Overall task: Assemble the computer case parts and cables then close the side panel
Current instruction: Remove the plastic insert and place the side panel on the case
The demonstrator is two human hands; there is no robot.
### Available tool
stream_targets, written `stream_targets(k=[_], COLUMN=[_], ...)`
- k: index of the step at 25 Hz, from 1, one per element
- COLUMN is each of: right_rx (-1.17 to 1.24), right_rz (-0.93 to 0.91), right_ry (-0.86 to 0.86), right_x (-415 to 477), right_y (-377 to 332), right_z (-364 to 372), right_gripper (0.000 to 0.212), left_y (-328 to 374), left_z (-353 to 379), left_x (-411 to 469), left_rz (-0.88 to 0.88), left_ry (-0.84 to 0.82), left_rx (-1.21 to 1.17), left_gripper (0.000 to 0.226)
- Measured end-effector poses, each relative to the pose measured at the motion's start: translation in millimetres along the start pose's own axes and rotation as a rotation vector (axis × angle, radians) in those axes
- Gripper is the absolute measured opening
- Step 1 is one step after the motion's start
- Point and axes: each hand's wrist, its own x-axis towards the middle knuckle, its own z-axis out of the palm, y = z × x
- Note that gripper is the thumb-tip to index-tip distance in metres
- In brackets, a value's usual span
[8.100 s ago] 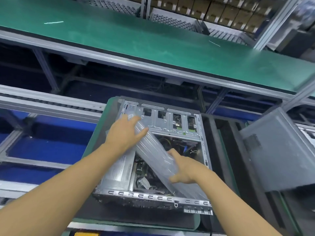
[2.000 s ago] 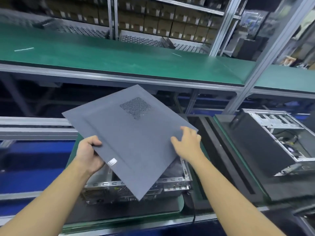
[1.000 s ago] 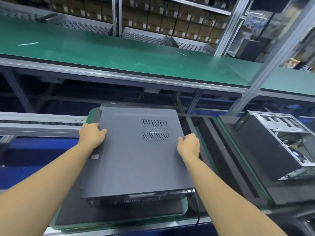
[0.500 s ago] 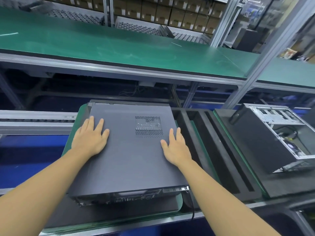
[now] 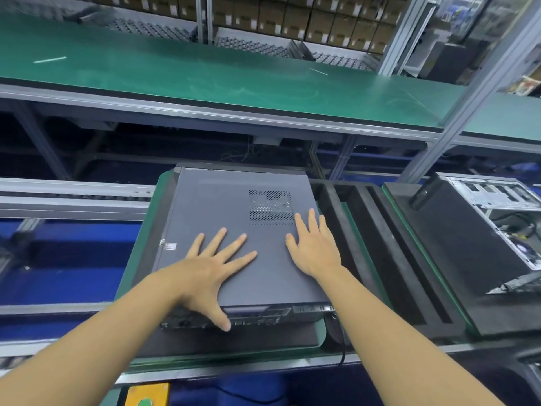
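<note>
A dark grey side panel (image 5: 228,200) with two vent grilles lies flat on top of the computer case (image 5: 263,313), which rests on its side on a green-edged pallet (image 5: 140,259). My left hand (image 5: 210,268) presses flat on the panel near its front edge, fingers spread, thumb hanging over the case's rear face. My right hand (image 5: 313,247) lies flat on the panel's right part, just below the grilles. Neither hand grips anything. The inside of the case is hidden.
To the right stands a second pallet with an open computer case (image 5: 491,227), its metal frame and cables showing. Black foam strips (image 5: 380,259) lie between the pallets. A green conveyor belt (image 5: 234,80) runs behind. A yellow box (image 5: 146,394) sits below the front rail.
The side panel came down onto the case and both hands moved from its edges to lie flat on top. My left hand has slid toward the front edge.
</note>
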Motion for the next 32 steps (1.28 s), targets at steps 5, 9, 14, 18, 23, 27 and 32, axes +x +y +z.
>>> stream_targets(k=[5,9,14,18,23,27,32], right_rx=[0.013,0.037,0.027,-0.070,-0.044,-0.042,-0.074], right_rz=[-0.032,-0.076,-0.086,-0.100,-0.065,-0.081,-0.098], right_ry=[-0.051,-0.054,-0.066,-0.020,-0.022,-0.031,0.005], right_x=[-6.7,-13.6,-14.3,-19.6,-16.2,-4.5,-7.9], right_y=[8.2,11.9,6.7,0.1,11.2,14.0,13.5], right_z=[0.2,-1.1,-5.5,4.4,7.4,6.9,11.6], right_gripper=[0.064,0.063,0.061,0.063,0.064,0.064,0.064], left_y=[20.7,35.4,32.1,24.7,-1.6,-8.0,-14.0], left_z=[-7.6,-16.7,-14.9,-2.9,14.6,15.7,17.1], left_x=[-13.9,-25.6,-40.3,-41.9,-43.2,-36.5,-42.3], left_rz=[0.010,0.042,0.091,0.096,-0.138,-0.206,-0.161], left_ry=[-0.104,-0.108,-0.036,-0.092,0.083,0.083,0.119], left_rx=[0.033,-0.006,-0.006,-0.106,0.090,-0.008,-0.026], left_gripper=[0.117,0.113,0.100,0.095,0.088,0.088,0.096])
